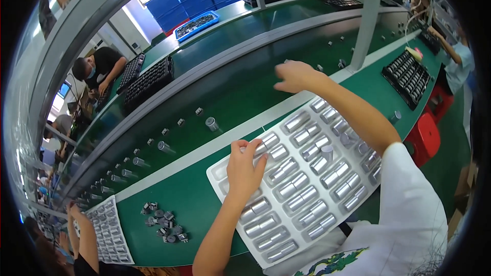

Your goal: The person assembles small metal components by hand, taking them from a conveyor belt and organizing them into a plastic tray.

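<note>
A white moulded tray (294, 221) lies tilted in front of me, with several shiny silver metal cylinders in its pockets. My left hand (244, 168) is over its upper left part, thumb and fingers closed around the near end of one silver cylinder (267, 143). One short cylinder (327, 152) stands on end among the lying ones. My right hand (299, 76) reaches across the tray to the green conveyor belt (240, 94). Its fingers are blurred, and whether they hold anything is hidden.
Silver cylinders (211, 123) and small metal parts stand along the belt. Dark metal parts (166, 222) are heaped left of my tray. A person's hands (76, 212) are at another white tray (110, 230). A black tray (406, 78), a grey post (366, 25) and a red stool (425, 135) are to the right.
</note>
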Demonstrator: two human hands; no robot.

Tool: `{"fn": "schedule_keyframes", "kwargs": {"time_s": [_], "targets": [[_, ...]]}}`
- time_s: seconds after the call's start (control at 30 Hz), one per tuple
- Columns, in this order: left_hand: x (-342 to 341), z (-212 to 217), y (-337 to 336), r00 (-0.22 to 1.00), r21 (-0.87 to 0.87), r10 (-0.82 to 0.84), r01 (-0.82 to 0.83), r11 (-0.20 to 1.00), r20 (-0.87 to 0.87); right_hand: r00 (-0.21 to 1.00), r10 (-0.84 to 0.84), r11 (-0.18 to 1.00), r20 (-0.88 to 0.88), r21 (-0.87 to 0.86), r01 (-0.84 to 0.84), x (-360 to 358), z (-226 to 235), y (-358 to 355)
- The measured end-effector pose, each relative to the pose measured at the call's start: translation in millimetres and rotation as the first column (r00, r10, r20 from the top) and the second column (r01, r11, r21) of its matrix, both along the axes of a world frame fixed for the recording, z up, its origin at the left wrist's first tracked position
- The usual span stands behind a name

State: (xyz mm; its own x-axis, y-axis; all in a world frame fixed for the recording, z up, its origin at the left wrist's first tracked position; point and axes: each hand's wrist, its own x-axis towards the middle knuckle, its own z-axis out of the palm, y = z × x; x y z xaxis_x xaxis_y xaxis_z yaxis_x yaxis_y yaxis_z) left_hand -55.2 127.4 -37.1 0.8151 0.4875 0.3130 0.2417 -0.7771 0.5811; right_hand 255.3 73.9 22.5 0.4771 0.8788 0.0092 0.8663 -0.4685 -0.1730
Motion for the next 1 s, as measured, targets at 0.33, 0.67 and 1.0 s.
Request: {"fn": "schedule_keyframes", "kwargs": {"time_s": [0.33, 0.67, 1.0], "targets": [[-0.4, -9.0, 18.3, 0.935, -0.667, 0.191, 0.061, 0.742, 0.298, 0.996, -0.083, 0.993, 0.031, -0.085, 0.086, -9.5, -29.4, -13.8], [-6.5, -12.2, 40.7, 0.810, -0.882, 0.352, 0.414, 0.225, 0.470, -0.116, 0.325, 0.921, -0.939, 0.286, 0.264, -88.0, -30.0, 7.1], [-4.3, -19.5, 45.6, 0.799, -0.875, 0.386, 0.481, 0.049, 0.461, -0.511, 0.271, 0.950, -0.816, 0.143, 0.276, -115.5, -47.3, -1.9]]}}
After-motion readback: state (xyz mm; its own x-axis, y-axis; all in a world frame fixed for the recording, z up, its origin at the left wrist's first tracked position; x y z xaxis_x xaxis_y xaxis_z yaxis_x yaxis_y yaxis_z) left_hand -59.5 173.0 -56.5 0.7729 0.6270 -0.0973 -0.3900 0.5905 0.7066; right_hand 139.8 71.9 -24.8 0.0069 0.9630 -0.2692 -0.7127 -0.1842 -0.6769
